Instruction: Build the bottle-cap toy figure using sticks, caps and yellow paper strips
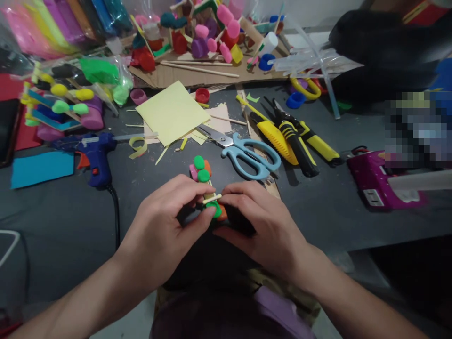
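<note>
A small craft model (213,207) made of sticks, green clay lumps and orange and pink bottle caps lies on the dark table in front of me. My left hand (173,212) pinches its near end, the thumb pressed against the green clay and the fingers curled by the stick. From the other side my right hand (263,214) has its fingertips at the right end of the short pale crosspiece (212,199) and beside an orange cap. Two green clay lumps (201,169) show at the model's far end. My fingers hide part of its middle.
Blue-handled scissors (247,153), a yellow cutter (277,139) and pliers (300,141) lie beyond my right hand. On the left rests a blue glue gun (97,155) with its cord. Yellow paper (173,113) and a purple power strip (381,181) are also on the table.
</note>
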Motion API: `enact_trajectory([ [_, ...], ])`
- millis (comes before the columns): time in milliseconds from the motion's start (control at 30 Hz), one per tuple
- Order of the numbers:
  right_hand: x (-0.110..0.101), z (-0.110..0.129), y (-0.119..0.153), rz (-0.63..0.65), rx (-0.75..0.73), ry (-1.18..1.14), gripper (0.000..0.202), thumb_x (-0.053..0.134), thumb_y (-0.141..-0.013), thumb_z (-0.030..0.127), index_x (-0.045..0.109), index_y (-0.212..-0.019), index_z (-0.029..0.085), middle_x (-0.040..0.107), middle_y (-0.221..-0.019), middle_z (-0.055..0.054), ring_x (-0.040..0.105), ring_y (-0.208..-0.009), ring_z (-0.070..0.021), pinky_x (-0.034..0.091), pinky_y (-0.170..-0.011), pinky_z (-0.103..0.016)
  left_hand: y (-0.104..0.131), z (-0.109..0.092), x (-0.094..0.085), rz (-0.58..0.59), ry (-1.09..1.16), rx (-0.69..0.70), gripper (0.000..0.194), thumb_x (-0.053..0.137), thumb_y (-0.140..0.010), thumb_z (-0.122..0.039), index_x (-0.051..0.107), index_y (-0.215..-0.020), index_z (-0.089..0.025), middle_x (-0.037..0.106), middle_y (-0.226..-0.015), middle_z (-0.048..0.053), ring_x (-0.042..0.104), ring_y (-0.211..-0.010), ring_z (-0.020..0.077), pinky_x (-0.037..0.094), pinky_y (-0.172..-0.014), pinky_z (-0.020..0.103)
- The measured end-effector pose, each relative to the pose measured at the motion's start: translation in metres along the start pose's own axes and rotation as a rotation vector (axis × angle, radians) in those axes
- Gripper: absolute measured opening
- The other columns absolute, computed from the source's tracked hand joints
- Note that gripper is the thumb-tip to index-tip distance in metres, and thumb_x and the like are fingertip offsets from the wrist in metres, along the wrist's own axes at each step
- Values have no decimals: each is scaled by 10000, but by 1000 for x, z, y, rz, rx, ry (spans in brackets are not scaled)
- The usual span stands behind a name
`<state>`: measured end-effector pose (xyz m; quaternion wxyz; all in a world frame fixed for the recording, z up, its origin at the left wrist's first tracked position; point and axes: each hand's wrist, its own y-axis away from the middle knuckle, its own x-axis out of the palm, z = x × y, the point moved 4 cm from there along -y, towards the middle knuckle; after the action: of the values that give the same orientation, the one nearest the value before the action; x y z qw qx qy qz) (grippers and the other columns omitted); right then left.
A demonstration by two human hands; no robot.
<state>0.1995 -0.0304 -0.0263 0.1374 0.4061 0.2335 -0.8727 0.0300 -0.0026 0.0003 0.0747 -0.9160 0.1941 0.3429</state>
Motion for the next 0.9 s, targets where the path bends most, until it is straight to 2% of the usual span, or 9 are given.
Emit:
enact_trajectory([
  [133, 6, 1, -1, 25, -3, 23, 203, 676, -924, 254, 646, -1094, 147, 706, -1094, -126, 631, -960, -263, 520, -815, -399, -2, -4, 1, 59, -102, 15, 123, 595, -934, -170, 705, -981, -201, 699, -975, 34, 645, -905, 192, 482, -804, 335],
  [467, 6, 0, -1, 60, -18, 39, 158, 632, -950, 269, 659, -1036, 139, 700, -1003, -106, 579, -910, -269, 462, -808, -407, -16, -17, 0, 132, -367, 111, 130, 579, -926, -143, 692, -871, -177, 682, -884, 47, 633, -848, 221, 457, -731, 344],
  [633, 8, -1, -1, 84, -12, 19, 192, 686, -921, 266, 664, -1056, 132, 696, -1008, -103, 587, -937, -276, 456, -831, -417, -19, -18, 0, 152, -396, 133, 138, 599, -935, -146, 687, -833, -179, 691, -836, 28, 633, -809, 205, 460, -711, 324],
  [900, 8, -2, 1, 99, -3, 8, 193, 674, -934, 276, 668, -1059, 129, 700, -1017, -109, 594, -948, -273, 457, -832, -416, -18, -19, 0, 142, -396, 159, 138, 619, -935, -134, 687, -821, -172, 704, -818, 26, 643, -804, 201, 473, -714, 318],
])
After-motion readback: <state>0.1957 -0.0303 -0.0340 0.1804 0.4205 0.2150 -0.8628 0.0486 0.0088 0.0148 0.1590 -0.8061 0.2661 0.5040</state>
